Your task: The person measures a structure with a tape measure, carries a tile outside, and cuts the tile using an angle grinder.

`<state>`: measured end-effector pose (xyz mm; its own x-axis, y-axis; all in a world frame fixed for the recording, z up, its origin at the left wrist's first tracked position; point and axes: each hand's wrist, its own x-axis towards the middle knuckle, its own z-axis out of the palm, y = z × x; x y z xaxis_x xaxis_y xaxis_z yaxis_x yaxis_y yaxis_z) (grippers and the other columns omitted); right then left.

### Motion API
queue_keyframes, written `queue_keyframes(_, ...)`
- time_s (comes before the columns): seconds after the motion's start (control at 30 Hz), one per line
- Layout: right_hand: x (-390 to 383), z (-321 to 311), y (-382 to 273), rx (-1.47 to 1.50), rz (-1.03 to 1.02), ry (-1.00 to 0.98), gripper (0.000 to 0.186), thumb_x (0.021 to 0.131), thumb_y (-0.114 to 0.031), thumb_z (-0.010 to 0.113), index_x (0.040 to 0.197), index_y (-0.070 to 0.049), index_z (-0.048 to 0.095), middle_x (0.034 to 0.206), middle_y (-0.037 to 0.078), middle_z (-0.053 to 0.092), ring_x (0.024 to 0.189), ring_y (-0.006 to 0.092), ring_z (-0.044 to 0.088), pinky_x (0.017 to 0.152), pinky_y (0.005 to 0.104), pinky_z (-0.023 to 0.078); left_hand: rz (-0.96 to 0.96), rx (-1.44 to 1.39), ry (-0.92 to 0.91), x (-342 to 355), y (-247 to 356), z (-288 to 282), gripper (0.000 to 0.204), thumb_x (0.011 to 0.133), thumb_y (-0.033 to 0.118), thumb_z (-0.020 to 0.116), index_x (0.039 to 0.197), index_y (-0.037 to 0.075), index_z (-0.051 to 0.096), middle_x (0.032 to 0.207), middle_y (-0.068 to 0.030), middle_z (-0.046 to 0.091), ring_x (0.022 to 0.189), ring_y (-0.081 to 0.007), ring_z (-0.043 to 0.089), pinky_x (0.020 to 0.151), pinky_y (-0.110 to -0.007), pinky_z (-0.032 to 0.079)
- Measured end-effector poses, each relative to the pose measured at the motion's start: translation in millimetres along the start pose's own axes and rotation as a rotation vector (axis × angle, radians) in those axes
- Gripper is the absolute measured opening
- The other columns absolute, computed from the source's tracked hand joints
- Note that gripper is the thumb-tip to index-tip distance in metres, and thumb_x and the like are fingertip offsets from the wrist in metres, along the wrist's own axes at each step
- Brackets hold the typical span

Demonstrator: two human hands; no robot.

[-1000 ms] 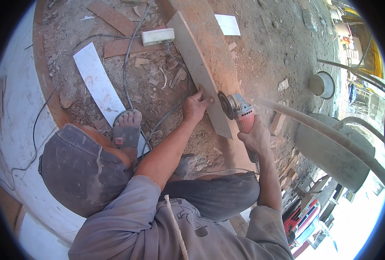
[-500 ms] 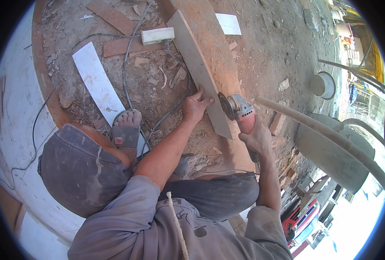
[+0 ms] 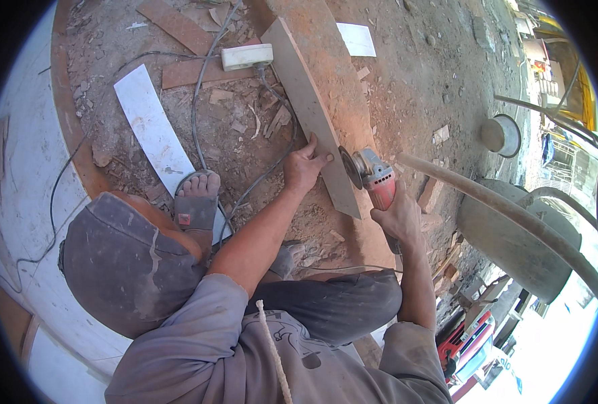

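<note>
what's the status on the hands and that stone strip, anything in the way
Left hand pressing down on the long stone strip. Right hand gripping the red angle grinder, disc at the strip's edge. Cables on the ground left of the strip.

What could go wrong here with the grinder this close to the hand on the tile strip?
The left hand presses the tile strip right beside the angle grinder disc, so a slip could cut the fingers. The sandalled foot and loose cable lie near the cut, where chips or a snag seem possible.
</note>
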<state>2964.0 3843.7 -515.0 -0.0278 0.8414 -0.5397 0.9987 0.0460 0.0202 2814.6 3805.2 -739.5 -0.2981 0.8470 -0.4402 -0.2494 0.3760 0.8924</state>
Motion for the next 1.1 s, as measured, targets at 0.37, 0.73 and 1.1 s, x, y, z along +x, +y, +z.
queue_keyframes(0.37, 3.3, 6.3, 5.9, 0.002, 0.044, -0.060, 0.060, 0.063, -0.026, 0.072, 0.113, 0.000, 0.050, 0.094, 0.028, 0.068, 0.094, 0.0475, 0.065, 0.085, 0.0509, 0.050, -0.133, 0.047, -0.122, -3.0, 28.5, -8.1, 0.073, 0.086, 0.017, 0.077, 0.144, -0.008, 0.040, 0.135, -0.0160, 0.062, 0.115, -0.0098, 0.060, 0.097, -0.024, 0.048)
queue_keyframes(0.73, 4.1, 1.8, -0.9, 0.041, 0.040, -0.036, 0.062, 0.064, -0.026, 0.073, 0.114, 0.001, 0.050, 0.096, 0.029, 0.068, 0.095, 0.0475, 0.065, 0.086, 0.0509, 0.050, -0.046, 0.037, -0.028, -2.7, 18.4, -2.8, 0.070, 0.083, 0.025, 0.081, 0.140, 0.000, 0.050, 0.116, -0.0164, 0.072, 0.097, -0.0103, 0.069, 0.084, -0.026, 0.053)
queue_keyframes(1.1, 4.4, -3.6, -14.0, 0.058, 0.038, 0.009, 0.052, 0.065, -0.021, 0.071, 0.107, 0.003, 0.052, 0.092, 0.028, 0.068, 0.092, 0.0448, 0.068, 0.082, 0.0485, 0.052, -0.085, 0.084, -0.036, -3.3, 23.3, -3.8, 0.071, 0.082, 0.025, 0.081, 0.140, 0.000, 0.049, 0.117, -0.0164, 0.071, 0.099, -0.0123, 0.070, 0.086, -0.027, 0.052)
